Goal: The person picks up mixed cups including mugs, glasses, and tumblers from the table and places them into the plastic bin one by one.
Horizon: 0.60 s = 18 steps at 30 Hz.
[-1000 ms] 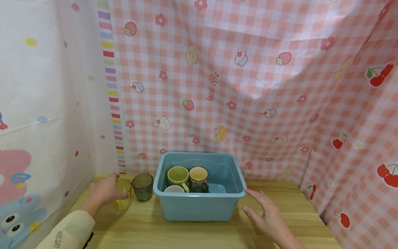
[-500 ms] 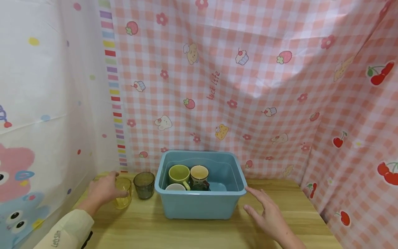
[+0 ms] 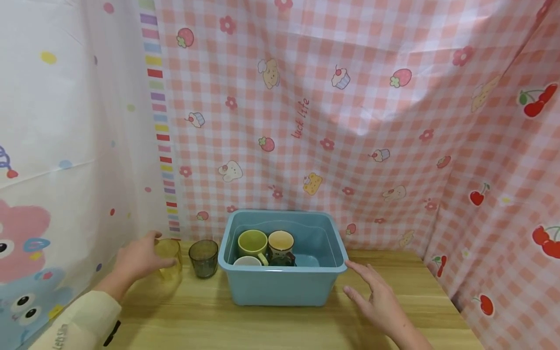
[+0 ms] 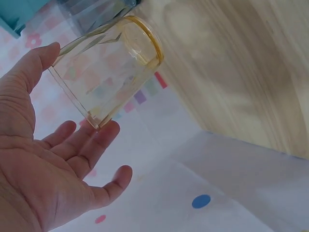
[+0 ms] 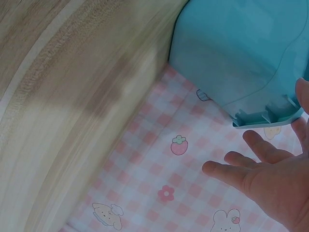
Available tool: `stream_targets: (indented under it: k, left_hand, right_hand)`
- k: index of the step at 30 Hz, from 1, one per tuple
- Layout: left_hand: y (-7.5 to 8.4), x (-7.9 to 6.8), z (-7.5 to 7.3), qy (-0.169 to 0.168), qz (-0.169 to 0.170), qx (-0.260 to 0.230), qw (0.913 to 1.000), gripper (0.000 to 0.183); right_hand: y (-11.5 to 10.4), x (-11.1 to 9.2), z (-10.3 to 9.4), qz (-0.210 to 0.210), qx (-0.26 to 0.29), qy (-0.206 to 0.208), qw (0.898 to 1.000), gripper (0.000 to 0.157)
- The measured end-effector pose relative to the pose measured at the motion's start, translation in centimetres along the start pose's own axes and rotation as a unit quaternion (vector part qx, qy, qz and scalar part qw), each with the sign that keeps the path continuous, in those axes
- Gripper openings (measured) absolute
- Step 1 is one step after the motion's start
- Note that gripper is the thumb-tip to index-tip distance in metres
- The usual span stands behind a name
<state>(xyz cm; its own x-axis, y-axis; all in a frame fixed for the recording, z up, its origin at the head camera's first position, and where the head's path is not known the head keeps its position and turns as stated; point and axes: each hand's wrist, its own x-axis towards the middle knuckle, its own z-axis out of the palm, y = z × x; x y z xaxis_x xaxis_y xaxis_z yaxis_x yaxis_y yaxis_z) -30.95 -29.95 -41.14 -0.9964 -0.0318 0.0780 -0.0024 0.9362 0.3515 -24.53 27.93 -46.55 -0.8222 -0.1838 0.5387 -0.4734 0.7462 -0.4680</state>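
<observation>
My left hand [image 3: 137,260] pinches a clear yellow glass [image 3: 172,253] by its rim, between thumb and fingertips. In the left wrist view the yellow glass [image 4: 108,70] shows its thick base pointing away from the palm. It appears raised slightly off the table. Just right of it stands a dark grey glass [image 3: 203,260]. My right hand [image 3: 379,301] has its fingers spread, one fingertip at the right rim of a blue plastic bin [image 3: 282,289]. In the bin are a green mug [image 3: 253,241], a cream-rimmed mug [image 3: 280,241] and a white-rimmed cup [image 3: 247,261], partly hidden by the front wall.
The wooden table [image 3: 271,330] backs onto a pink checked cloth [image 3: 323,97]. A white cloth [image 3: 52,126] hangs close on the left, near my left arm. Another dark item [image 3: 280,261] lies low in the bin, mostly hidden. Inside the bin, the right part shows bare floor.
The yellow glass has risen a little off the table in my left hand, which moved up and slightly left. The right hand has stayed by the bin's rim.
</observation>
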Motion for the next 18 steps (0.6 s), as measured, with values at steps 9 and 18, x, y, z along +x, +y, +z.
stream_targets:
  k: [9, 18]
  left_hand:
    - [-0.5, -0.3, -1.4, -0.002, 0.001, -0.030, 0.9996, 0.107]
    - [-0.6, -0.7, -3.1, -0.010, -0.018, -0.104, 0.9944, 0.112]
  right_hand:
    - [0.1, 0.1, -0.1, 0.001, -0.005, -0.008, 1.000, 0.060]
    - [0.0, 0.1, -0.2, 0.004, -0.007, -0.010, 1.000, 0.060]
